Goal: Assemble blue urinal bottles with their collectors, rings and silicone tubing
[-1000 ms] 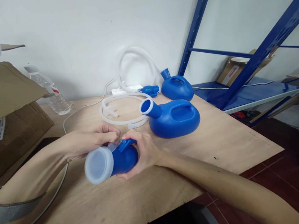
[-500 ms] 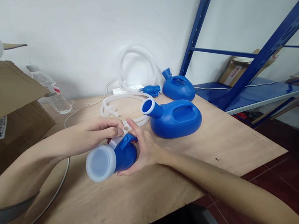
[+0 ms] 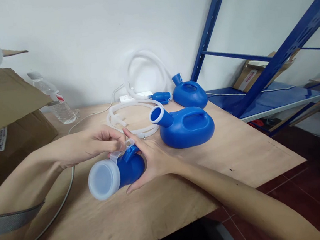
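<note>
My right hand (image 3: 155,157) is wrapped round a blue plastic funnel-shaped urinal head (image 3: 131,169), holding it above the table. A translucent white cap (image 3: 103,180) covers its wide end and faces me. From the cap a clear strap with a holed tab (image 3: 129,142) runs back along the top, near a small blue bracket (image 3: 130,153). My left hand (image 3: 104,140) is closed, thumb and forefinger pinching at the strap beside the tab. Just right of my hands stands a blue urinal bottle (image 3: 187,128) with an uncapped, white-rimmed mouth.
Behind lie a coiled white hose (image 3: 131,104), another blue urinal head (image 3: 161,97), a power strip (image 3: 135,97) and a second blue bottle (image 3: 190,94). A cardboard box (image 3: 16,133) and a water bottle (image 3: 58,103) stand left. Blue shelving (image 3: 279,97) adjoins the table (image 3: 240,153) at right.
Both hands and the urinal head have shifted slightly left. My left fingers have drawn back a little, so more of the strap's holed tab shows.
</note>
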